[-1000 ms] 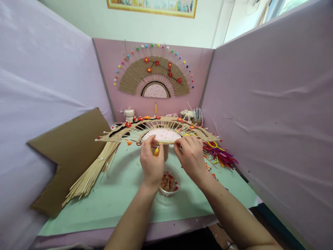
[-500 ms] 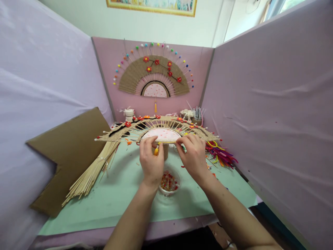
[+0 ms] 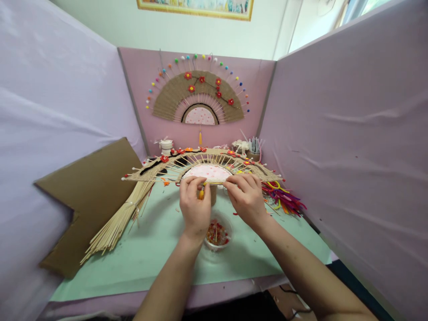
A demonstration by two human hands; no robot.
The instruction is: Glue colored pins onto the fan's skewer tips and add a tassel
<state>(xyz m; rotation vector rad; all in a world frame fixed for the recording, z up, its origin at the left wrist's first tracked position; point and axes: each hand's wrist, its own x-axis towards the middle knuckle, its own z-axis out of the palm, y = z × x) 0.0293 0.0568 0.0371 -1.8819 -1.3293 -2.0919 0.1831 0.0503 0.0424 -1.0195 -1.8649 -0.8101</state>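
Note:
A half-round craft fan (image 3: pixel 214 155) of burlap and thin sticks, with red flowers, lies across in front of me. At its base is a pale pink spotted half-circle (image 3: pixel 207 171). My left hand (image 3: pixel 195 198) pinches the fan's lower edge left of its middle. Partly hidden by those fingers, a yellow tassel (image 3: pixel 201 194) hangs at the edge. My right hand (image 3: pixel 245 196) has thumb and fingers closed on the same edge farther right. A thin yellow cord (image 3: pixel 216 183) runs along the edge between both hands. Behind it stands a brown cylinder (image 3: pixel 213 196).
Below my hands sits a clear tub of red and amber beads (image 3: pixel 218 235). On the left are a bundle of sticks (image 3: pixel 118 218) and cardboard (image 3: pixel 96 191). Colourful pipe cleaners (image 3: pixel 284 198) lie right. A similar fan (image 3: pixel 174 96) is on the back panel.
My right hand has shifted slightly left along the fan's lower edge, its fingers drawn closer together. The tassel shows less beside my left fingers. The fan has stayed in place.

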